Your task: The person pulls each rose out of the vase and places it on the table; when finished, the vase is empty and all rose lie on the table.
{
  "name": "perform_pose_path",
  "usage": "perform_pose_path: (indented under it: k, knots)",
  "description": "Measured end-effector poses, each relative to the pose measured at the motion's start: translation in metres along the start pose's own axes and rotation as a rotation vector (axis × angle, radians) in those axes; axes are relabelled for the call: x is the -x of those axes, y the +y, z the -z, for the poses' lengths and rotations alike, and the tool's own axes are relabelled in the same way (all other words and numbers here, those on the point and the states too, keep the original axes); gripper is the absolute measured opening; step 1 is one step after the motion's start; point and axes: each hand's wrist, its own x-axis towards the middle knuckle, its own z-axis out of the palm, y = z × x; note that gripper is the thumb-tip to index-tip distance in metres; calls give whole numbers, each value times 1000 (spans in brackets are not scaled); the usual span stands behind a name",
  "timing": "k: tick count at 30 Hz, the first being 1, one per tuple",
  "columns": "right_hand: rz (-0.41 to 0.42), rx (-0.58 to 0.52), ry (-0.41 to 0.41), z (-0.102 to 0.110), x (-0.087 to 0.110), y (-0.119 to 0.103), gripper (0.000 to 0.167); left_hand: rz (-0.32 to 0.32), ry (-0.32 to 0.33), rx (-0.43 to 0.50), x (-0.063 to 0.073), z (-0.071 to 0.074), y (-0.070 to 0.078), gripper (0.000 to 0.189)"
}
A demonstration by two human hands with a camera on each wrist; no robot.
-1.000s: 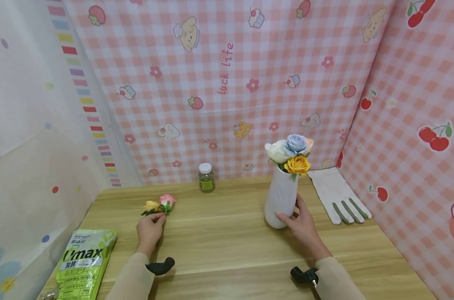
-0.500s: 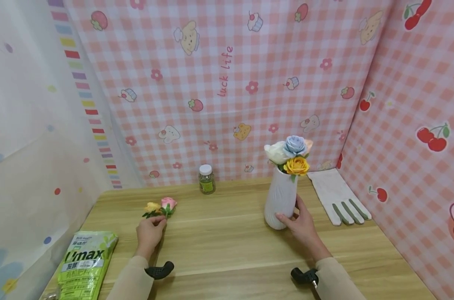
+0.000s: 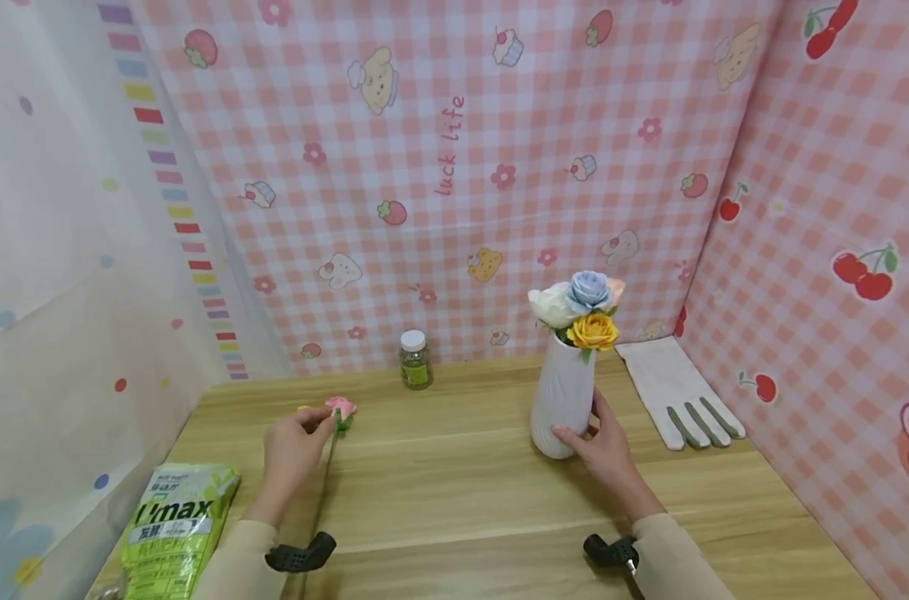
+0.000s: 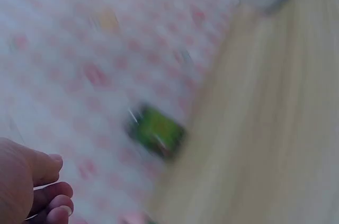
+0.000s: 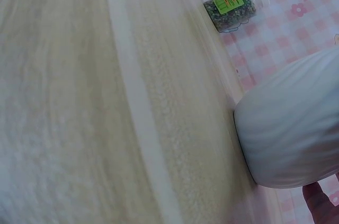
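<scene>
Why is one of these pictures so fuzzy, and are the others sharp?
Left wrist view: smeared, probably by movement, with the jar a green blur and the left hand clearer; head view: fairly sharp, the vase easy to make out; right wrist view: clearer than the left's, with a pale sheen on the table.

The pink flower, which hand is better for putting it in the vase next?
Probably the left hand: its fingers are right by the pink flower. The right hand is farther away and grips the white vase.
</scene>
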Motion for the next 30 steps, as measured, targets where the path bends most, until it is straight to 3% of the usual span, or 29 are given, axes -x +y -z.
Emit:
perform_pose_path:
  k: [3, 6, 12, 16, 21, 27, 30]
  knots:
    - [-10, 0, -4, 2, 0, -3, 90, -72, -8, 57, -3, 11, 36, 27]
    - [-13, -5, -16, 4, 2, -14, 90, -124, -23, 155, -5, 13, 75, 23]
    - [-12, -19, -15, 6, 7, -37, 86, -207, -146, 353, -10, -16, 134, 19]
    - [-2, -18, -14, 5, 8, -40, 83, -260, -217, 400, -10, -40, 164, 16]
    - [-5, -22, -21, 5, 5, -30, 86, -333, -234, 410, -5, -70, 197, 15]
    - [-11, -1, -25, 2, -2, -5, 89, -386, -289, 491, 5, -106, 227, 17]
    - [-17, -2, -26, 2, -1, -7, 89, -382, -304, 526, 7, -120, 237, 20]
